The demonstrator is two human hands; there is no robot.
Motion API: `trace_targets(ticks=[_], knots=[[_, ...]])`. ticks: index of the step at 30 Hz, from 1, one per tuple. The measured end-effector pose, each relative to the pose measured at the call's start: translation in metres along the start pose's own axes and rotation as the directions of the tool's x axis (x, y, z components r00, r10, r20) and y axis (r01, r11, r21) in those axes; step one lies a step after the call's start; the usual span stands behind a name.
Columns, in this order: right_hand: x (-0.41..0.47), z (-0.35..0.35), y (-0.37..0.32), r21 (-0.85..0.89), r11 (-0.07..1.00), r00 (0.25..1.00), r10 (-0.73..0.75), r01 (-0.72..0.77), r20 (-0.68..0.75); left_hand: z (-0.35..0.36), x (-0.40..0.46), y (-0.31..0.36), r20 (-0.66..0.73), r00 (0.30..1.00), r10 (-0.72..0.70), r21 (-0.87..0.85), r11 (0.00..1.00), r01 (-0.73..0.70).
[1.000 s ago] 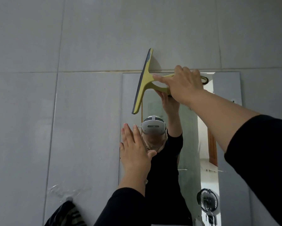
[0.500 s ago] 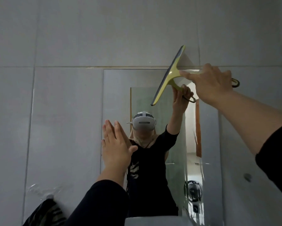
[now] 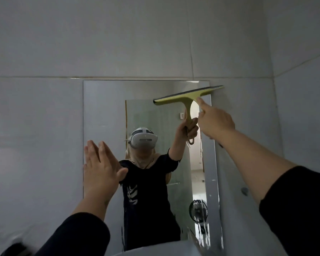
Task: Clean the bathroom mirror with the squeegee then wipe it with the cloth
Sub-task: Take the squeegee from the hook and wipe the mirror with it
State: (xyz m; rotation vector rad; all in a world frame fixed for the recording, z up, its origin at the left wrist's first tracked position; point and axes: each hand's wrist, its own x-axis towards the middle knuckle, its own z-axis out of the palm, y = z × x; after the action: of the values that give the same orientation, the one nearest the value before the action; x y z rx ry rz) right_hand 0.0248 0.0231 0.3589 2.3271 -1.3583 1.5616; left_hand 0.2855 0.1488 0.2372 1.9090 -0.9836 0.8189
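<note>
Up at the top right corner of the mirror [image 3: 107, 115], the right hand [image 3: 215, 122] is clenched round the handle of the yellow-green squeegee [image 3: 187, 96], forefinger stretched up toward the head. The blade lies nearly level, tilted a touch up to the right, its right end running just past the mirror's edge onto the grey wall tile [image 3: 44, 126]. The left hand [image 3: 101, 167] is flat and released, fingers together, braced at the mirror's left edge and grasping nothing.

This looks like the start of a downward stroke. To do it well, she would want the rubber edge pressed evenly along its whole length, the blade brought fully onto the glass, and one steady pull straight down, with each following pass overlapping the last.

Whether the blade actually touches the glass is hard to judge from this angle. The handle is mostly covered by the fingers. The cloth is nowhere in view. Streaks or drips show low on the glass, but how wet the rest is cannot be made out. The bottom left corner is only dark blur.
</note>
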Motion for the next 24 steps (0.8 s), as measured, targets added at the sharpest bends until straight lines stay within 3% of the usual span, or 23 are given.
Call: trace_targets(ticks=[3, 8, 13, 18, 24], knots=[[-0.016, 0.017, -0.013, 0.196, 0.979, 0.998, 0.052, -0.056, 0.023, 0.002, 0.000, 0.000, 0.000, 1.000, 0.005, -0.015, 1.000, -0.005], [-0.045, 0.043, -0.042, 0.351, 0.928, 0.992, 0.115, -0.127, 0.055, -0.001, -0.002, -0.009, -0.035, 0.999, 0.017, 0.000, 1.000, -0.017], [-0.063, 0.069, -0.083, 0.435, 0.894, 0.994, 0.091, -0.111, 0.067, -0.005, -0.016, -0.025, -0.030, 0.990, -0.139, -0.043, 0.990, 0.137], [-0.087, 0.084, -0.131, 0.398, 0.917, 0.997, -0.031, -0.001, 0.073, -0.003, -0.018, -0.040, 0.090, 0.988, -0.127, -0.120, 0.983, 0.137], [-0.107, 0.096, -0.166, 0.232, 0.947, 0.964, -0.250, 0.223, 0.090, 0.001, -0.019, -0.044, 0.105, 0.987, -0.124, -0.213, 0.966, 0.144]])
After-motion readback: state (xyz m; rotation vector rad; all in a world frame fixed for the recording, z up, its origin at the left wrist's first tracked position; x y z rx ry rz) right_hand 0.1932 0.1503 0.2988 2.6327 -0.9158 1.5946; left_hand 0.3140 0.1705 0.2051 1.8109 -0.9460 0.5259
